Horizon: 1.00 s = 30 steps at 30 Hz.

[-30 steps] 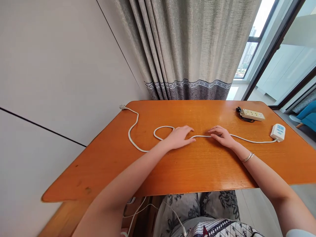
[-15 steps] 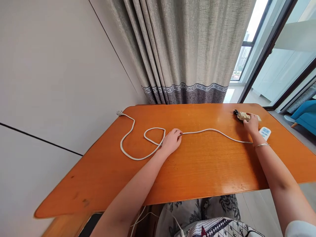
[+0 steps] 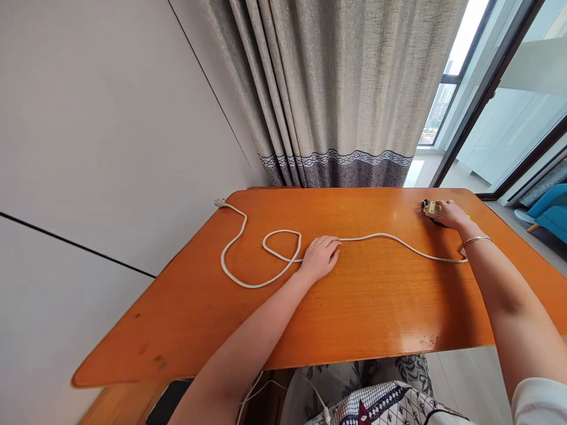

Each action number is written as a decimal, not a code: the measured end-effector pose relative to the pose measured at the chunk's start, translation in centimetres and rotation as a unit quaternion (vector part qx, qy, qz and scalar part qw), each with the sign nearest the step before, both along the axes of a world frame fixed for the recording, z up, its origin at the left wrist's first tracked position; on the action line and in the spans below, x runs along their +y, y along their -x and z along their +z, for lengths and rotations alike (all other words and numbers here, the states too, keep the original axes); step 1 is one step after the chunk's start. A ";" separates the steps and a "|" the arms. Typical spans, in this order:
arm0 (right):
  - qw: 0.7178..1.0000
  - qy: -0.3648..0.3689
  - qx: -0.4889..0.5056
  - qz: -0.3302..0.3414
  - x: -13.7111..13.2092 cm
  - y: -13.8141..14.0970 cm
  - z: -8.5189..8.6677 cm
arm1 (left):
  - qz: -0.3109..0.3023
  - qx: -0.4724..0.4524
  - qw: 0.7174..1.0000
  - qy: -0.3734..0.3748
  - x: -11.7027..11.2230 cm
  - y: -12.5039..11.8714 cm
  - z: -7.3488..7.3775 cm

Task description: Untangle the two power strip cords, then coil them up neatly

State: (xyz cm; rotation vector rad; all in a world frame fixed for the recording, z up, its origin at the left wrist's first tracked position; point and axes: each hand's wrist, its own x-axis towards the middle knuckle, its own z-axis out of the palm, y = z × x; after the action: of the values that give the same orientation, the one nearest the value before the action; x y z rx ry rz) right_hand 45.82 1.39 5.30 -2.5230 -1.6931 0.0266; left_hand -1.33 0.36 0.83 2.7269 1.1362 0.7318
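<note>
While the left hand (image 3: 321, 257), fingers together, pins the white power cord (image 3: 390, 237) beneath it to the orange wooden counter (image 3: 354, 307), the right hand (image 3: 447, 213) clasps a beige power strip (image 3: 429, 208); steady pressure should prevent slipping.

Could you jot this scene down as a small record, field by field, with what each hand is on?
left hand: palm down on the white cable, beside its loop
right hand: over the beige power strip, far right; grip unclear
jewellery: thin bangle on the right wrist
surface: orange wooden table
behind: grey curtain
</note>
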 end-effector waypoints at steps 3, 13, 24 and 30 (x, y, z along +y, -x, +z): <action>0.995 -0.057 0.042 0.073 -0.7 2.9 1.6 | -0.009 -0.039 0.999 -0.003 -0.1 -0.3 -0.2; 0.806 -0.360 0.280 0.377 -7.0 16.6 11.1 | -0.117 -0.253 0.946 0.166 -3.7 -5.1 2.1; 0.675 -0.397 0.496 0.376 -15.6 19.9 15.2 | -0.204 -0.351 0.801 0.440 1.1 -11.6 4.9; 0.720 -0.462 0.408 0.318 -18.6 14.2 13.6 | 0.033 -0.289 0.915 0.280 6.4 -5.8 5.8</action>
State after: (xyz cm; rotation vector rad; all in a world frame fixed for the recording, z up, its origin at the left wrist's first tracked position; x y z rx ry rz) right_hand 31.59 -17.22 18.95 -0.8940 -1.4749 0.2376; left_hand 4.49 6.75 6.63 1.8336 1.0753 0.9510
